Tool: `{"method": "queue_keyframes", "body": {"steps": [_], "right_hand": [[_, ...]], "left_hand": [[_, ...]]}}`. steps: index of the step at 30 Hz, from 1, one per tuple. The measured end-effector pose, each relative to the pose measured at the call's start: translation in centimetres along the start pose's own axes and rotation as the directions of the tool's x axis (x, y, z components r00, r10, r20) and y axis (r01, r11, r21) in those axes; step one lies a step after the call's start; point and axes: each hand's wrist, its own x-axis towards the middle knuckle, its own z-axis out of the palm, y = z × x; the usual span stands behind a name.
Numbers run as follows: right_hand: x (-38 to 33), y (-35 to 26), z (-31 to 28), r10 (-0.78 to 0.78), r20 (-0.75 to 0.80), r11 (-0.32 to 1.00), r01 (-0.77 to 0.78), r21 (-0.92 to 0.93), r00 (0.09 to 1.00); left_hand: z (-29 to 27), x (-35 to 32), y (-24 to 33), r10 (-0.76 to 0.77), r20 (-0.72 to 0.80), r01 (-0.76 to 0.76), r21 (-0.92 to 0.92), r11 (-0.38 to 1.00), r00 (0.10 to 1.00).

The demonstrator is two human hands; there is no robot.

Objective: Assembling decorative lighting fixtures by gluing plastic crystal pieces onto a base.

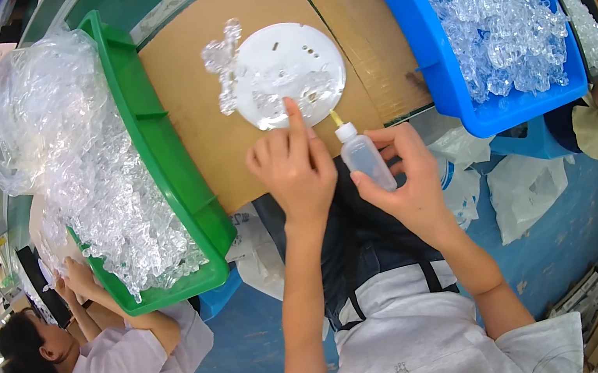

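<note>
Brown cardboard (200, 140) covers the work surface. Above its near edge, the right hand (412, 179) grasps a translucent squeeze bottle (364, 161), thumb on one side and fingers on the other. The bottle's long axis slants from the palm away from the person and leftward, through a white cap (346, 132) to a yellow nozzle (336, 118), which points at the near right rim of a white disc (292, 65); I cannot tell whether it touches. That disc lies on the cardboard, ahead and left of the right hand. The left hand (293, 172) is nearer, its index finger reaching over the near edge beside clear pieces (269, 103), other fingers curled; whether they pinch anything, I cannot tell. Farther left, a clear cluster (221, 61) runs lengthwise away from the person, beside the disc's left rim
</note>
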Motion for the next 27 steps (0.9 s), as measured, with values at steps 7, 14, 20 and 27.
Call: {"method": "queue_keyframes", "body": {"steps": [7,14,20,27], "right_hand": [[-0.1,0.5,-0.8,-0.037,-0.036,0.997,0.034,-0.076,0.999],[0.4,0.6,0.0,-0.026,-0.018,0.997,0.025,-0.079,0.999],[0.9,0.2,0.5,-0.014,-0.030,0.999,0.012,-0.053,0.999],[0.7,0.4,0.7,-0.001,-0.048,1.000,0.000,-0.017,0.999]], "left_hand": [[0.7,0.7,1.6,-0.044,0.055,0.049,-0.080,0.996,0.998],[0.3,1.1,1.6,-0.069,0.090,0.082,-0.158,0.984,0.994],[0.1,1.2,1.5,-0.058,0.098,0.074,-0.171,0.982,0.993],[0.1,1.3,1.4,-0.076,0.083,0.090,-0.177,0.980,0.994]]}}
